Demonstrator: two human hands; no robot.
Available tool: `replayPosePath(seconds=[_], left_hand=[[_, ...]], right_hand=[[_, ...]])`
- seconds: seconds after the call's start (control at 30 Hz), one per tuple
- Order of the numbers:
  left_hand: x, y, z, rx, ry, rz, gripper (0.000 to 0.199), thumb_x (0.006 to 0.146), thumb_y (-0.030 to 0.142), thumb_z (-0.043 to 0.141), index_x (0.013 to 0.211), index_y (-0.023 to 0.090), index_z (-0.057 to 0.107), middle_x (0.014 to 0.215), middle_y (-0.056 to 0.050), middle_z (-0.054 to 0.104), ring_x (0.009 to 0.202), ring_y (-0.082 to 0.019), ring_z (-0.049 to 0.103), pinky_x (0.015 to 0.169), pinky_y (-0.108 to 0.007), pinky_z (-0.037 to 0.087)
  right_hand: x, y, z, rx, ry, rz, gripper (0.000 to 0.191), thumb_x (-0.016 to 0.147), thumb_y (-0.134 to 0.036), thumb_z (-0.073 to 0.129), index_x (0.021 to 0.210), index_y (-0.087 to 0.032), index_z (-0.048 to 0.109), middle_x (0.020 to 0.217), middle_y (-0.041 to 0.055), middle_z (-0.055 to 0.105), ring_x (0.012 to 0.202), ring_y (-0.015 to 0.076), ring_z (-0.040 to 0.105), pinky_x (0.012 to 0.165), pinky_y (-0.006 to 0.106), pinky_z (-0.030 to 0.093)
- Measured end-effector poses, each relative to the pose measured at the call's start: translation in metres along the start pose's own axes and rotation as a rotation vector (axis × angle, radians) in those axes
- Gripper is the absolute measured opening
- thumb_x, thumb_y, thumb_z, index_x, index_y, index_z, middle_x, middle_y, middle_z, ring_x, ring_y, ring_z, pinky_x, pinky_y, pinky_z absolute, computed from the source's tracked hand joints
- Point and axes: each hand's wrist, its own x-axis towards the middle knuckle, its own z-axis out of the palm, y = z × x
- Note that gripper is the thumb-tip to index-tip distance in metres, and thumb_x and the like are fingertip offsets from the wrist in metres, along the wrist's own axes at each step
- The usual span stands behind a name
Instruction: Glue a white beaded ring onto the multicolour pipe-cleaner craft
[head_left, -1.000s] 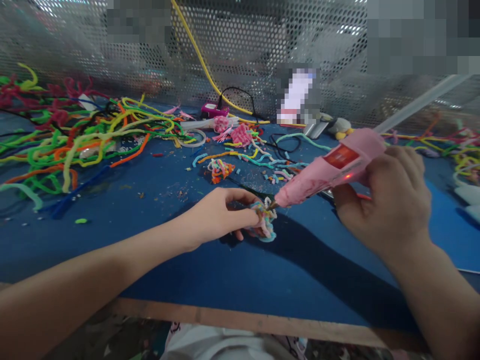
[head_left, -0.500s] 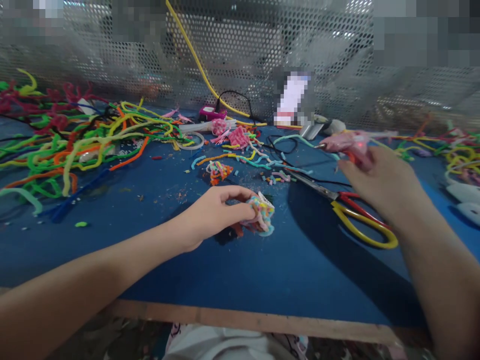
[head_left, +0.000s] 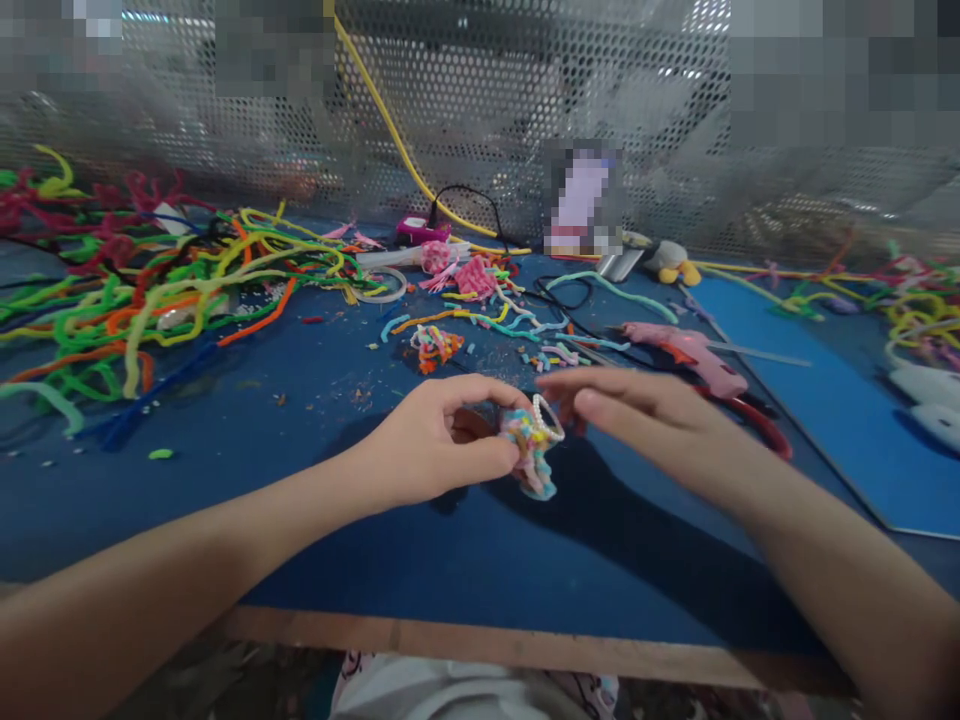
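My left hand [head_left: 439,440] pinches a small fuzzy pipe-cleaner piece [head_left: 534,470] in pastel blue, pink and yellow, just above the blue table. A loop of white beads [head_left: 548,418] stands up from its top. My right hand [head_left: 637,415] reaches in from the right, fingers stretched out beside the bead loop; whether a fingertip touches the loop cannot be told. Beyond that hand a pink hot glue gun [head_left: 686,352] lies on its side, a clear glue stick [head_left: 772,354] poking from its back. Scissors with a red handle [head_left: 761,420] are mostly hidden under the right arm and glue gun.
A tangled heap of colourful pipe cleaners [head_left: 202,290] covers the left side. An orange and white pipe-cleaner piece [head_left: 435,348], pink bundles [head_left: 476,277] and cut bits lie mid-table. A phone [head_left: 581,200] leans on the perforated metal screen [head_left: 480,110]. A blue board [head_left: 832,400] lies right.
My right hand has put the glue gun down on the table and come left to the piece. My left hand has turned the piece slightly, so the bead loop faces more openly.
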Motion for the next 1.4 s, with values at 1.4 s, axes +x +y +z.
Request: replayPosePath(seconds=[1.4], left_hand=[[0.005,-0.011,-0.003,0.062,-0.067,-0.134,0.027,0.073,0.025,0.068,0.1,0.017,0.07,0.071,0.0,0.069,0.054,-0.009,0.058,0.049,-0.018,0.048]], right_hand=[[-0.015,0.002,0.007,-0.215,-0.076,-0.494,0.035,0.088,-0.025,0.071,0.123,-0.025,0.07,0.098,0.0039,0.073,0.082,0.0141,0.07,0.074,0.023,0.057]])
